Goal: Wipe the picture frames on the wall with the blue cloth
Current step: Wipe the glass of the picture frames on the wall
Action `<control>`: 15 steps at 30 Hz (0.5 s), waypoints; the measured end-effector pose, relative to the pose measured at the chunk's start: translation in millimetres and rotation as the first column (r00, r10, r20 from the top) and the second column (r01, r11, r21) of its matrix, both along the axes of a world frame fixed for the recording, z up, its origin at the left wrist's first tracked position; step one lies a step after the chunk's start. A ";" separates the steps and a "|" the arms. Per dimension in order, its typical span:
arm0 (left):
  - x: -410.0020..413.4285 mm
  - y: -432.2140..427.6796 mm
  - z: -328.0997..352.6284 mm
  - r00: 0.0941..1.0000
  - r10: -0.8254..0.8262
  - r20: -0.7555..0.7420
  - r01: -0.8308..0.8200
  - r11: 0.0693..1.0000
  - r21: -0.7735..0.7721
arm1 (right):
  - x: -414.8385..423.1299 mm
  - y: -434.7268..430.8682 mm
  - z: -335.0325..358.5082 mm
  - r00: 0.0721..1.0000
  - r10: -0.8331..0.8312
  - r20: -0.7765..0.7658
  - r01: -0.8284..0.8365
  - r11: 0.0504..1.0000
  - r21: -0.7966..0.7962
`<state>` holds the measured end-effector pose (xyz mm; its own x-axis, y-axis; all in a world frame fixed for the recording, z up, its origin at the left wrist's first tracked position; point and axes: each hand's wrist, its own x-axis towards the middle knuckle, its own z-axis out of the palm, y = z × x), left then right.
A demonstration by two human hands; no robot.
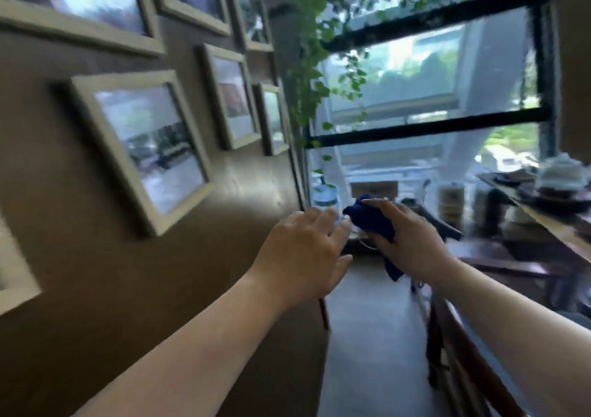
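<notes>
Several light wooden picture frames hang on the brown wall at the left; the nearest large frame [140, 147] sits left of my hands, and a smaller frame [232, 96] hangs further along. My right hand [412, 240] is closed around the bunched dark blue cloth [372, 221], with a tail of cloth hanging below the palm. My left hand [307, 250] is beside it with fingers spread, its fingertips near the cloth and holding nothing. Both hands are away from the wall, in front of the window. The view is blurred.
A large black-framed window [431, 128] fills the far end, with a trailing green plant [307, 64] hanging by the wall's corner. A dark wooden table [543, 224] with crockery runs along the right. A clear bottle [326, 199] stands behind my left hand.
</notes>
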<state>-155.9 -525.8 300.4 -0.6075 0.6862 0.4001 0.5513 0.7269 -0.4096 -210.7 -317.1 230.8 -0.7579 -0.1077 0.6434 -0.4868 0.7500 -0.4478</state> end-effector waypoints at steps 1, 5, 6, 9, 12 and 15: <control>-1.7 -9.6 6.7 0.999 0.031 -0.013 -0.031 0.999 0.005 | -10.7 -14.7 9.0 0.999 0.043 -0.011 -0.043 0.999 0.004; -6.1 -39.2 27.4 0.982 0.168 -0.083 -0.169 0.986 -0.003 | -46.7 -63.3 35.4 0.976 0.199 -0.087 -0.201 0.979 -0.017; -6.9 -47.7 33.9 0.971 0.216 -0.105 -0.218 0.976 -0.010 | -56.5 -75.3 43.1 0.967 0.234 -0.101 -0.238 0.971 -0.023; -10.5 -68.8 56.1 0.935 0.317 -0.161 -0.324 0.946 -0.022 | -83.8 -103.2 64.1 0.927 0.344 -0.148 -0.352 0.935 -0.033; -12.3 -85.2 83.2 0.878 0.426 -0.219 -0.448 0.892 -0.060 | -109.1 -124.4 89.0 0.883 0.426 -0.196 -0.441 0.897 -0.038; -9.9 -97.9 115.8 0.802 0.514 -0.304 -0.559 0.826 -0.079 | -133.0 -140.0 115.1 0.844 0.470 -0.259 -0.492 0.871 -0.023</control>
